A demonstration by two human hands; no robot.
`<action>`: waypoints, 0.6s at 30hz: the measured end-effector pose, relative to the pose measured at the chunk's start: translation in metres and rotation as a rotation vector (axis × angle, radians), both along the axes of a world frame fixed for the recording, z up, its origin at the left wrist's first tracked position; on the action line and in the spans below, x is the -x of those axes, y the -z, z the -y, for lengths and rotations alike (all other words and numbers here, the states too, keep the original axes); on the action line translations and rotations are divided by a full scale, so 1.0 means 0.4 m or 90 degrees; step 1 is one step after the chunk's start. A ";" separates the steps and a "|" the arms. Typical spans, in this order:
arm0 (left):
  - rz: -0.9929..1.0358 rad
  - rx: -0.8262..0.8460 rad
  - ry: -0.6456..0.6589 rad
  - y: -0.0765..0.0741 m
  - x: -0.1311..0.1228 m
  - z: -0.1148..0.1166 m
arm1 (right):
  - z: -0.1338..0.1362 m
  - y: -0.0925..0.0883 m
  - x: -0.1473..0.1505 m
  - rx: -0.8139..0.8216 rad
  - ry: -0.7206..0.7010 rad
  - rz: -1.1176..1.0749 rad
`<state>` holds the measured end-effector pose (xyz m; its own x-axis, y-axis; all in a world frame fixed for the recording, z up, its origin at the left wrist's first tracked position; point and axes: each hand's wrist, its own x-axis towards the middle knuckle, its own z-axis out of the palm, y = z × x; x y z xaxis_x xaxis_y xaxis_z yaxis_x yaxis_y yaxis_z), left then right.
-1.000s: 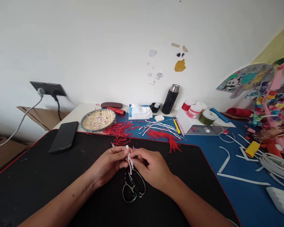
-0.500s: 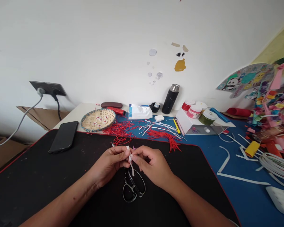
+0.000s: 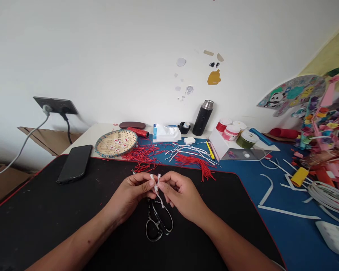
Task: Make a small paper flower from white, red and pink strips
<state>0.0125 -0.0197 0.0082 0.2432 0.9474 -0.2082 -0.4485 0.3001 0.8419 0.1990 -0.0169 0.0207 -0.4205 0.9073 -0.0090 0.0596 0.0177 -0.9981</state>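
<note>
While both hands pinch it, a second end of the white strip now stands up

Where half a second ago only one end rose above the fingertips, two short ends of the white strip (image 3: pixel 160 199) now stand up side by side, and a longer tail hangs below. That suggests the strip has been passed around itself; whether a knot has formed, I cannot tell, because the fingertips cover the crossing.

The left hand (image 3: pixel 137 192) has thumb and forefinger closed on the strip, and the right hand (image 3: pixel 183 192) grips it just beside, its thumb and forefinger likewise pressed together. The strip is held above the black mat (image 3: pixel 124 248).

Scissors (image 3: pixel 159 224) lie beneath the hands, their blades mostly hidden. Beyond the mat's edge are red cords (image 3: pixel 197 162), white cords (image 3: pixel 189 149) and a woven basket (image 3: pixel 97 147). Nothing visible blocks the fingers; only they obscure the crossing.
</note>
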 end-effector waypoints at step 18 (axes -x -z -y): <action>-0.060 -0.050 0.004 -0.007 -0.001 0.005 | -0.004 -0.004 0.001 0.054 -0.016 0.015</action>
